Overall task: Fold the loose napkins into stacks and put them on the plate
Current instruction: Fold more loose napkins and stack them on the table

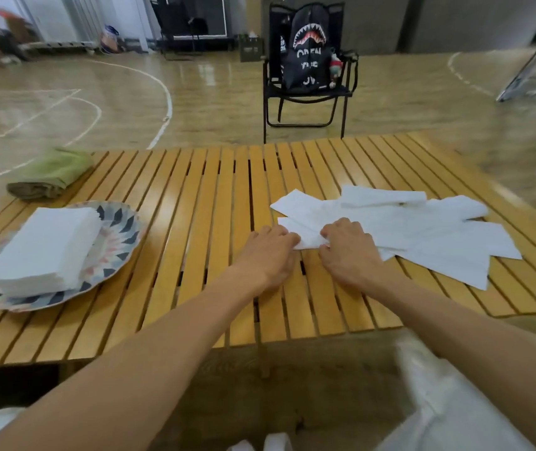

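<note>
At the far left corner of the slatted desk [195, 222] a green cloth [53, 172] lies out of the way. The patterned plate [120, 229] carries a squared stack of folded napkins [42, 249], apparently kept apart from the working area. Right of centre, the left hand [268, 252] and right hand [348, 252] sit close together, fingertips pinching the nearest sheet of the loose napkins [422, 229], fanned out alongside, probably to start a fold.

I am seeing one plate [120, 222] carrying one napkin stack [42, 249], one loose napkin pile [406, 226], one green cloth [55, 172], one chair [305, 92], one backpack [309, 43].
</note>
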